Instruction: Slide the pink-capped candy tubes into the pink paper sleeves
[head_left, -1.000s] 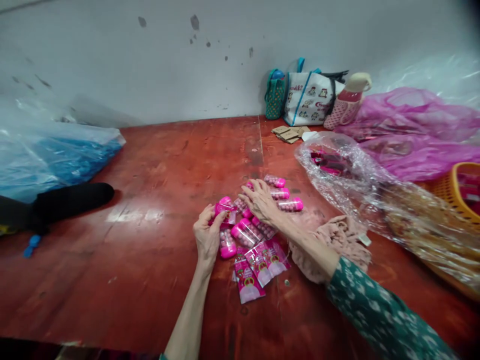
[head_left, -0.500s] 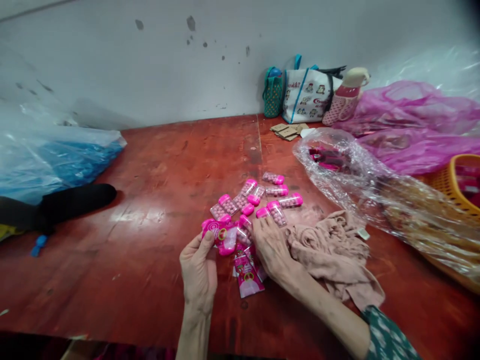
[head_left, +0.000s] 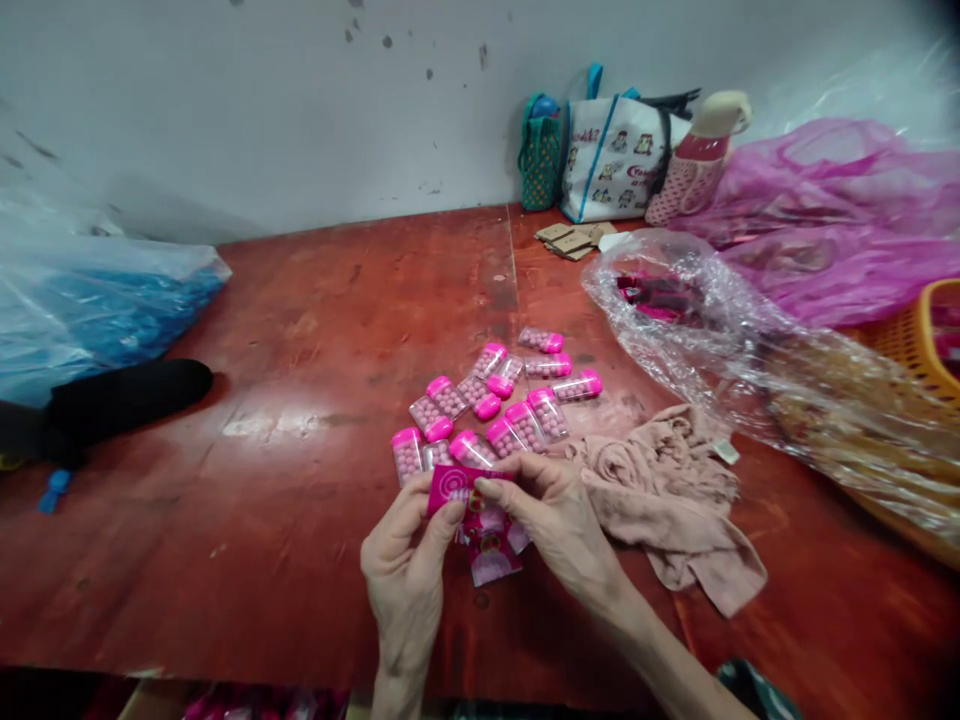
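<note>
Between both hands is a pink printed plastic sleeve [head_left: 452, 486]. My left hand [head_left: 409, 560] pinches its left end with thumb and fingers. At its right side, my right hand [head_left: 559, 520] grips the sleeve between thumb and forefinger. Just under them on the table lie more pink printed sleeves [head_left: 493, 568], partly covered by the held one. Beyond the hands several small clear bottles [head_left: 525, 425] with pink caps and pale pink balls inside lie in a loose group. A crumpled beige cloth [head_left: 667, 490] rests right of my right hand.
On the red table [head_left: 300, 560], a blue-filled plastic bag [head_left: 112, 310] and a black padded object [head_left: 131, 395] lie left. At right are clear plastic wrap [head_left: 675, 340], a pink bag [head_left: 832, 220] and a yellow basket [head_left: 911, 340]. A white tote [head_left: 615, 165] stands by the wall.
My right hand has come from the bottles to the sleeve. Two bottles now lie at the group's near left, by my left hand. The view has tilted down slightly.
</note>
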